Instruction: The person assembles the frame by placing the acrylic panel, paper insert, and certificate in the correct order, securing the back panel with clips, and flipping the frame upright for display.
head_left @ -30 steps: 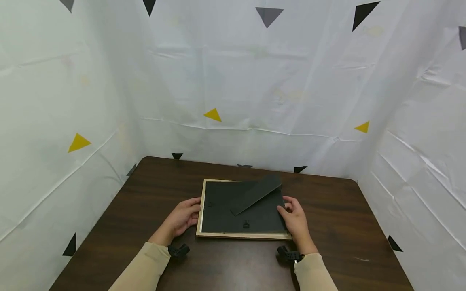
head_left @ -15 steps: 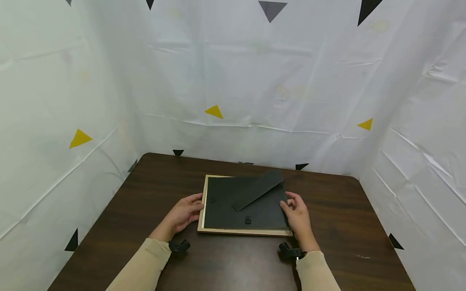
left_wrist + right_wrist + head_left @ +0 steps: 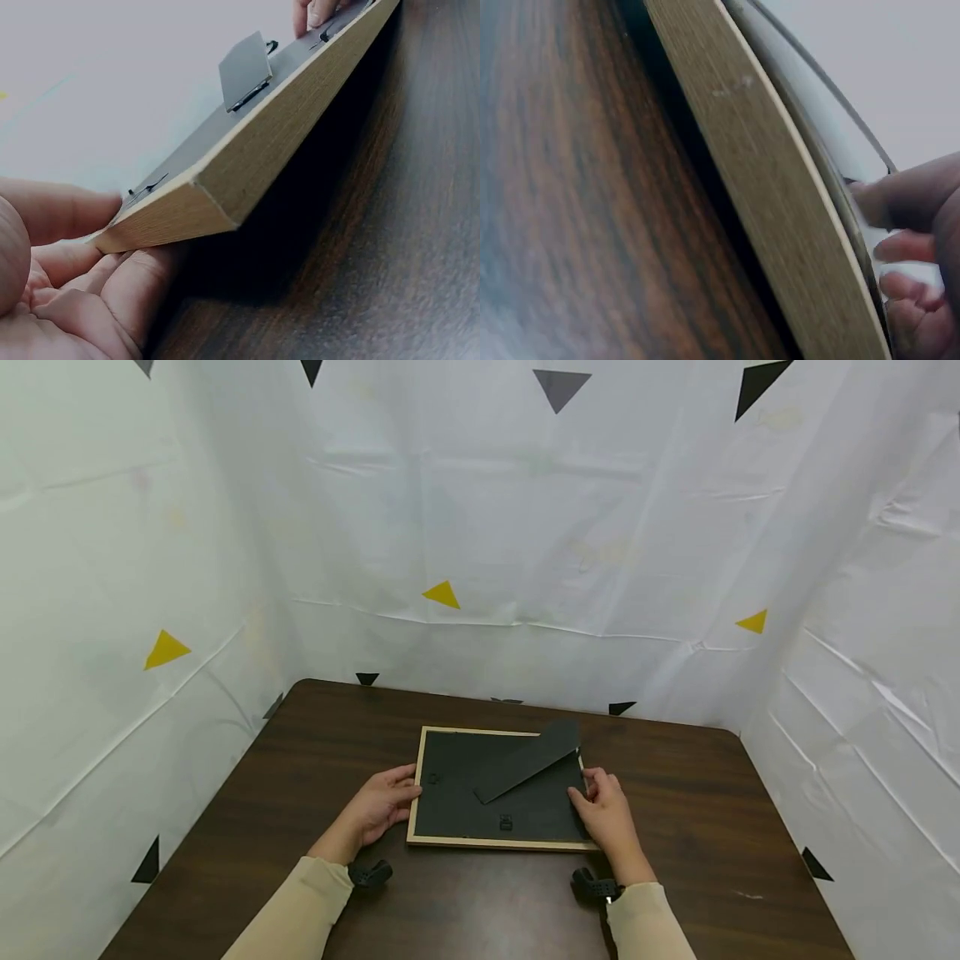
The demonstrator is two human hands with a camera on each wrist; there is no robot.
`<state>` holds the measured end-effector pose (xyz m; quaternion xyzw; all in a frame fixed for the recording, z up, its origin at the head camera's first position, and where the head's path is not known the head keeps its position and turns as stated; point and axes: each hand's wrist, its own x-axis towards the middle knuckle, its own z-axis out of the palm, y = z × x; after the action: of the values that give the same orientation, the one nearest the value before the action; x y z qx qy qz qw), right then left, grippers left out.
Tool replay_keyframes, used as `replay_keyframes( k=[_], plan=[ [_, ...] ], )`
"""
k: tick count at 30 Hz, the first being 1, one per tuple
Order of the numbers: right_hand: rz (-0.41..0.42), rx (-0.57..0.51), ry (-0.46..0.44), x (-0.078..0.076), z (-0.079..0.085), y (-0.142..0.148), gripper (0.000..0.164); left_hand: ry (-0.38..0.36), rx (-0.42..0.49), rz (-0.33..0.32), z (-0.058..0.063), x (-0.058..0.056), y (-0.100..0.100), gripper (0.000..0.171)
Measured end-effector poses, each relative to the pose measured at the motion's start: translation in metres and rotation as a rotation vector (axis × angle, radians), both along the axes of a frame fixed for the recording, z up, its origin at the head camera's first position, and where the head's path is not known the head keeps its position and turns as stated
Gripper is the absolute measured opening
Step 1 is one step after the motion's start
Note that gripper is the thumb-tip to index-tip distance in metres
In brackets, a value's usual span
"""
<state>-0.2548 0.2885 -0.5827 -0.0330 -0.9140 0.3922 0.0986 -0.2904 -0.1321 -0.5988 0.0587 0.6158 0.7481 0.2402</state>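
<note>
A picture frame [image 3: 487,842] with a light wooden border lies back side up on the table. Its black backing board [image 3: 457,810] sits inside the border, with the easel leg [image 3: 528,764] sticking up slantwise. My left hand [image 3: 381,803] grips the frame's left side, thumb on top and fingers beneath the wood, as the left wrist view shows. At the right side my right hand [image 3: 609,810] holds the board's edge, thumb on the black surface and fingers curled past the edge. A small dark hanger [image 3: 506,822] is fixed near the board's front edge.
The dark wooden table [image 3: 712,843] extends around the frame on all sides. White sheeting [image 3: 525,527] with coloured triangles hangs behind it and at both sides. Black cameras are strapped to both wrists.
The backing board, earlier shifted toward the right and back over the border, now lies within it. More of the far and right wooden rim shows. Both hands stay at the sides.
</note>
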Motion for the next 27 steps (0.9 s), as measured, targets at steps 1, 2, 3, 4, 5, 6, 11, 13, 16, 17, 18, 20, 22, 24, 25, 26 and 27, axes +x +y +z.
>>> replay_keyframes(
  k=[1,2,3,4,5,6,11,13,16,17,18,20,22,24,25,26,27],
  plan=[
    [0.003,0.018,-0.009,0.000,0.000,0.000,0.043,0.007,0.005,-0.008,0.000,0.000,0.000,0.073],
    [0.003,0.032,-0.010,-0.001,-0.001,0.000,0.045,0.017,0.007,-0.017,0.000,0.000,0.001,0.074],
    [-0.003,0.033,-0.021,0.000,0.000,-0.001,0.047,0.024,0.007,-0.024,0.001,0.000,0.001,0.075],
    [-0.011,0.036,-0.032,0.001,0.001,-0.002,0.050,0.033,0.003,-0.030,0.001,0.000,0.001,0.076],
    [-0.019,0.043,-0.040,0.001,0.001,-0.002,0.051,0.039,-0.002,-0.033,0.001,0.000,0.002,0.077],
    [-0.030,0.043,-0.047,0.001,0.002,-0.002,0.053,0.045,-0.014,-0.035,0.002,0.000,0.002,0.077],
    [-0.048,-0.003,-0.071,0.002,0.005,-0.006,0.052,0.050,-0.057,0.004,0.000,0.003,0.001,0.076],
    [-0.041,-0.063,-0.071,0.002,0.006,-0.007,0.047,0.052,-0.057,0.023,-0.001,0.004,0.000,0.076],
    [-0.007,-0.145,-0.078,0.001,0.009,-0.007,0.044,0.054,-0.050,0.049,-0.003,0.005,-0.003,0.076],
    [0.003,-0.177,-0.085,0.001,0.011,-0.008,0.045,0.057,-0.050,0.056,-0.003,0.006,-0.004,0.076],
    [0.011,-0.214,-0.097,0.001,0.012,-0.008,0.045,0.064,-0.049,0.061,-0.003,0.006,-0.006,0.076],
    [0.039,-0.326,-0.122,0.000,0.017,-0.008,0.049,0.077,-0.050,0.073,-0.004,0.005,-0.008,0.076],
    [0.058,-0.464,-0.142,0.000,0.024,-0.005,0.055,0.106,-0.049,0.085,-0.002,0.004,-0.010,0.076],
    [0.067,-0.585,-0.146,0.001,0.037,-0.001,0.062,0.154,-0.051,0.106,0.003,0.003,-0.008,0.075],
    [0.074,-0.632,-0.145,0.003,0.047,0.001,0.066,0.182,-0.051,0.116,0.009,0.003,-0.006,0.075],
    [0.082,-0.669,-0.136,0.004,0.059,0.003,0.067,0.216,-0.053,0.128,0.017,0.003,-0.003,0.074],
    [0.087,-0.691,-0.121,0.007,0.072,0.006,0.066,0.252,-0.050,0.139,0.028,0.003,0.000,0.074]
  ],
)
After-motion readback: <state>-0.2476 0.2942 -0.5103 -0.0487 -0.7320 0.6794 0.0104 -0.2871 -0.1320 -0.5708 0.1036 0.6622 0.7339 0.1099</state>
